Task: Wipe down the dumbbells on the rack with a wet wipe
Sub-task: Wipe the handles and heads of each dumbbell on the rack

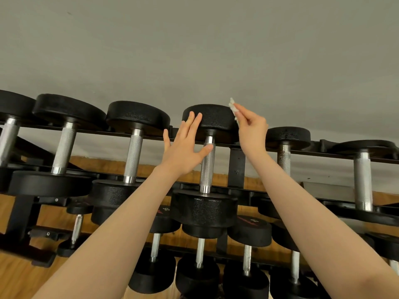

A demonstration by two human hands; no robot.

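on the top shelf of the rack (237,167), the middle dumbbell (207,165) lies with its long axis running from 12 to 6 o'clock in the head view: far head (210,117) at 12, knurled handle (206,165) in the middle, near head (204,210) at 6. the left hand (183,147) is spread flat and open, holding nothing; its fingers (195,120) rest on the 9 o'clock edge of the far head and the thumb touches the upper handle. the right hand (251,130) is pinched shut on a crumpled wet wipe (232,105), which pokes out above thumb and forefinger. that wipe sits just beside the far head, at about its 2 o'clock, and i cannot tell whether it touches the black surface or is just clear of it.

so the head to be wiped lies toward 8 o'clock from the wipe, very near, and the right hand is the one placed to do it; the left looks set to steady the weight. as i judge it, the coming move is a short sweep across the far head, then down the handle toward 6 o'clock. other dumbbells lie parallel to either side and on the lower shelf (216,253).
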